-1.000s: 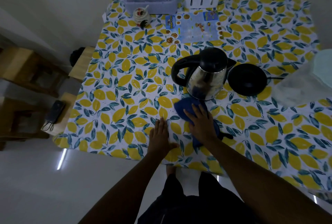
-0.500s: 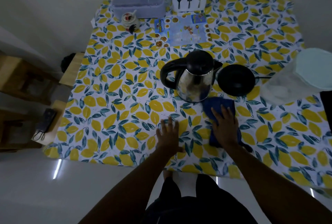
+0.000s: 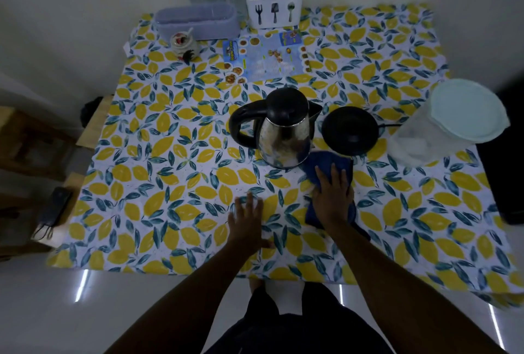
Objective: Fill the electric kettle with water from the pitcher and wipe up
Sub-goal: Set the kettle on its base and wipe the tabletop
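Head view, the only 1 you have: your right hand (image 3: 332, 193) lies flat on the blue cloth (image 3: 329, 165), fingers spread and pressing down, not closed around it. The cloth sits on the table (image 3: 175, 183), just in front of the kettle (image 3: 283, 129) and touching its right front edge. Your left hand (image 3: 246, 219) rests flat and open on the table, holding nothing, well apart from the kettle.

What changed: 1 second ago the cloth was under the front of the kettle, more to the left. Half a second ago it had slid to the right. Now it is at the kettle's right side, close to the black base (image 3: 350, 130). So you are rubbing the cloth from left to right along the front of the kettle. Your left hand has stayed in about the same spot, as if to steady you.

What that means: this looks like the wipe-up part. The kettle stands on the table with its lid shut, beside the base and not on it. The pitcher (image 3: 450, 121) stands at the right, lid on, apart from both hands. I guess the pouring is done, but you cannot see inside the kettle.

I cannot see any wet spots in this dim light, so I cannot tell how much wiping is left.
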The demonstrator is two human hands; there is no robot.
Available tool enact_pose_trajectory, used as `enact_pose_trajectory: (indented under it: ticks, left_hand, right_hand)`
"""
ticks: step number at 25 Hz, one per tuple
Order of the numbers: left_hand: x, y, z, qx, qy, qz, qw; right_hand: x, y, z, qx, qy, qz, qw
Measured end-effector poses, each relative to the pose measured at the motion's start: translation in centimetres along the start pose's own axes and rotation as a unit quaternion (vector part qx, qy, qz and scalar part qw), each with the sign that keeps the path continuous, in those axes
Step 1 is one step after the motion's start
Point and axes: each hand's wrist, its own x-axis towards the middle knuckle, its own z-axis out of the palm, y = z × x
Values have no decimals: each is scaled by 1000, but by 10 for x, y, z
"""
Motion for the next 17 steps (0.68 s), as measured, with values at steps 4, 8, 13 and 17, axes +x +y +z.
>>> enact_pose_trajectory:
  ticks: [4,8,13,17]
  left_hand:
    - [-2,1,-2,9,-1,2,1000]
    - [-3,2,-4,16,5,-4,1000]
    - [-10,0,-6,4,20,14,1000]
    - [-24,-20,2,-25,61,27,997]
  right_hand:
    - [13,1,-3,-7,3,7,1000]
    - [-73,17,27,-45,-25,-127,991]
    - [-76,28,30,-75,-32,-265,961]
    - [-36,-2,20,-40,-25,-134,990]
